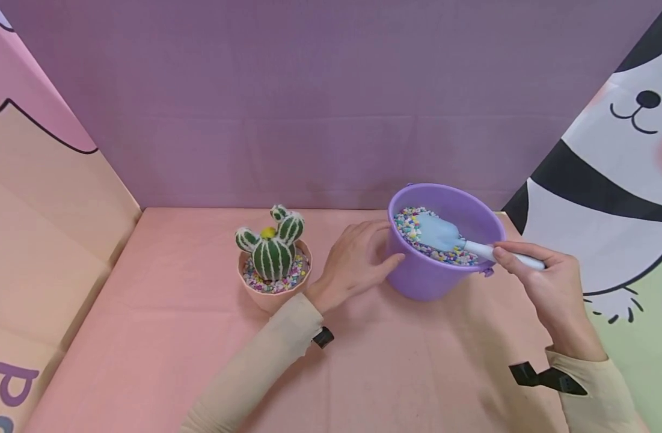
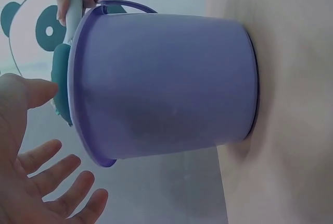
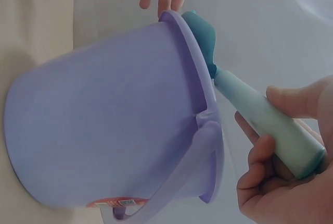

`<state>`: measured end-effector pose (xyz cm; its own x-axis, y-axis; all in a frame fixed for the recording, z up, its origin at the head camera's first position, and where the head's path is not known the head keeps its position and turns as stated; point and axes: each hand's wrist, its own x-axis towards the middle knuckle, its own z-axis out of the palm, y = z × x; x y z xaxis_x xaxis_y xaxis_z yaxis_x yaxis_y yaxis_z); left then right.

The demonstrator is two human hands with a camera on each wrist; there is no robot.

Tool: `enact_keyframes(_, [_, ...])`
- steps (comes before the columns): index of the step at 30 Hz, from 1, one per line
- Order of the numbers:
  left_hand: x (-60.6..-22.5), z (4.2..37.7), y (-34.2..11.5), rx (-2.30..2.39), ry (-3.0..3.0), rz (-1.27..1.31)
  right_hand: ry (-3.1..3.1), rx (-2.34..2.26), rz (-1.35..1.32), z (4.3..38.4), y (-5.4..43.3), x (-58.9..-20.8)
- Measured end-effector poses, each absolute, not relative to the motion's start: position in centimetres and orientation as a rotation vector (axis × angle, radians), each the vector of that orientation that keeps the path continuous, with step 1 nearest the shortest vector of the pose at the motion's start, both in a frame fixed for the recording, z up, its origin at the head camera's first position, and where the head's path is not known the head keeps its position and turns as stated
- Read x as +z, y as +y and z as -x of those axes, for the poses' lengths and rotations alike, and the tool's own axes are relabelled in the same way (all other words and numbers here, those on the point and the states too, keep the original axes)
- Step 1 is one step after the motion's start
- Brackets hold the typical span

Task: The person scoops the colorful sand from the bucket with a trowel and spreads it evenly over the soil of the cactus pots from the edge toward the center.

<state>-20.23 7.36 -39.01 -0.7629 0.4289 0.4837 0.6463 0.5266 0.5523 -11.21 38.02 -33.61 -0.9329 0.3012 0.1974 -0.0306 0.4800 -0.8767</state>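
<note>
My right hand (image 1: 552,282) grips the pale handle of a toy shovel (image 3: 270,120), fingers and thumb curled round it. The shovel's light blue blade (image 1: 439,232) is over a purple bucket (image 2: 161,86), at about rim height in the left wrist view. Small multicoloured pebbles (image 1: 409,224) lie inside the bucket; the blade hides part of them. At the bucket's left side is my left hand (image 1: 358,258), its fingers loosely spread and holding nothing. Left of that hand stands a green cactus (image 1: 273,258) with white stripes, in a pink pot (image 1: 266,299) topped with similar pebbles.
A pink cloth (image 1: 168,337) covers the table, meeting a purple backdrop (image 1: 309,120) behind. Printed panels border both sides, the right one with a panda (image 1: 606,180). The bucket's handle (image 3: 179,169) hangs down its side in the right wrist view.
</note>
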Motion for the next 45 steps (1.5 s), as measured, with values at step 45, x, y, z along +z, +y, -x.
enact_keyframes(45, [-41.1,14.5,-0.9,-1.239,-2.282,0.853,-2.277,1.695,-0.068,11.5,31.7,-33.9])
